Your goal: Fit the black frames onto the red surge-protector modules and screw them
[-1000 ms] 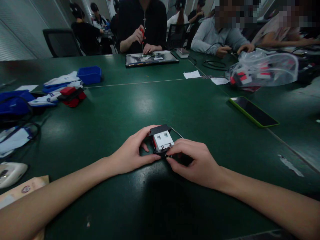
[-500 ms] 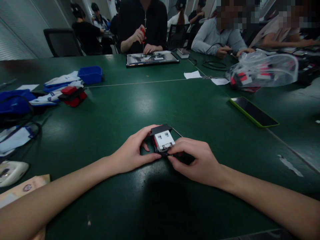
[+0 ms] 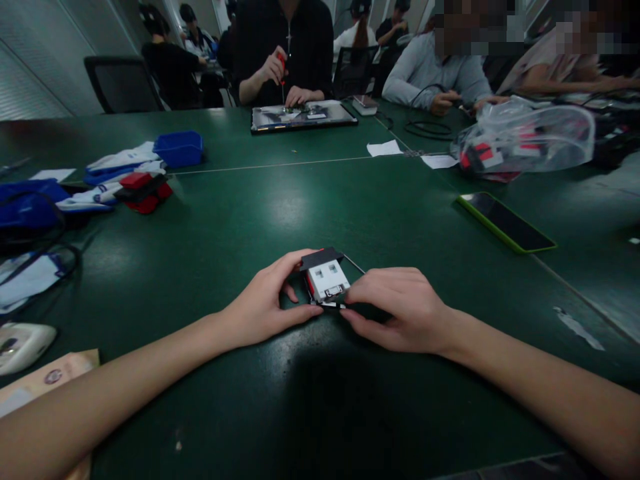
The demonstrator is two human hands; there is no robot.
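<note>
A small block-shaped device (image 3: 327, 280) with a white face, two square slots, red sides and black edge pieces stands on the green table in front of me. My left hand (image 3: 267, 297) is closed around its left side, thumb at the lower edge and fingers behind the black top piece. At the device's lower right corner, the fingertips of my right hand (image 3: 395, 307) are drawn together by the black edge; whatever they pinch is hidden. A thin metal rod (image 3: 354, 264) slants from behind the device toward my right hand. A small metal part (image 3: 335, 291) sits low on the white face.
A phone in a green case (image 3: 505, 221) and a clear plastic bag (image 3: 530, 140) lie to the right. A blue tray (image 3: 179, 149), gloves and a red-black block (image 3: 145, 192) are at left. Across the table a person holds a red screwdriver (image 3: 282, 67) over a flat panel (image 3: 305, 119).
My right fingers have shifted slightly right, away from the device's lower edge, and a pale strip now shows there. The left hand and the device stay in place.
</note>
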